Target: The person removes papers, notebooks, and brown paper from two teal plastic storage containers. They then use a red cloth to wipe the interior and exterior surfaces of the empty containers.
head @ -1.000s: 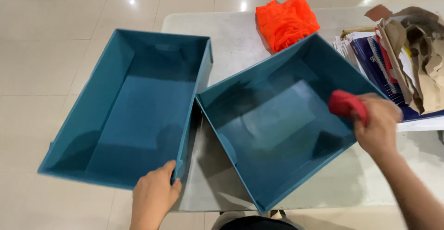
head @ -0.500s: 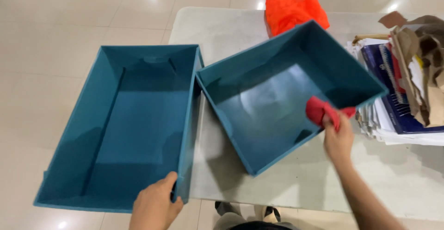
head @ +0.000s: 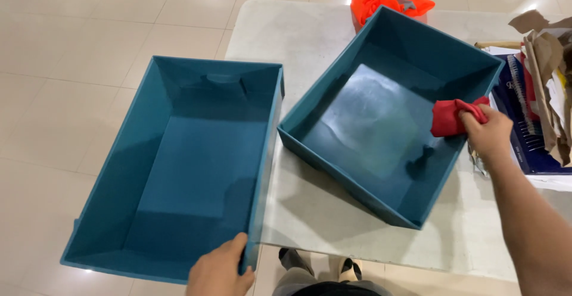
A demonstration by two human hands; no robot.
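Floor (head: 71, 46): pale glossy tiles fill the left and top of the view, with ceiling lights mirrored in them; this is the widest open room around the work.

Table (head: 310, 40): a light stone-look top, bare at its far-left corner and along the near edge; its right side is crowded.

Left bin (head: 185, 171): a teal fabric box, nothing in it, hanging off the table's left edge over the floor, its near end low and its far wall with a small pull tab. It looks held there to keep it from dropping.

Right bin (head: 381, 123): a matching teal box resting on the table, turned at an angle, its near-left corner close to the left bin's rim but seemingly apart from it. Its floor shows a dull sheen.

Paper pile (head: 545, 75): torn brown paper, a spiral-bound pad and dark sheets stacked just beside the right bin's right wall, leaving little slack there.

Orange cloth (head: 390, 1): a bunched bag or garment behind the right bin's far corner.

Left hand (head: 220, 269): clamped over the near-right corner of the left bin, fingers curled on the rim.

Right hand (head: 488, 132): closed around a red cloth (head: 450, 117), pressing it against the inside of the right bin's right wall, low near the rim.

Person's legs (head: 316, 272): just visible under the table's near edge.
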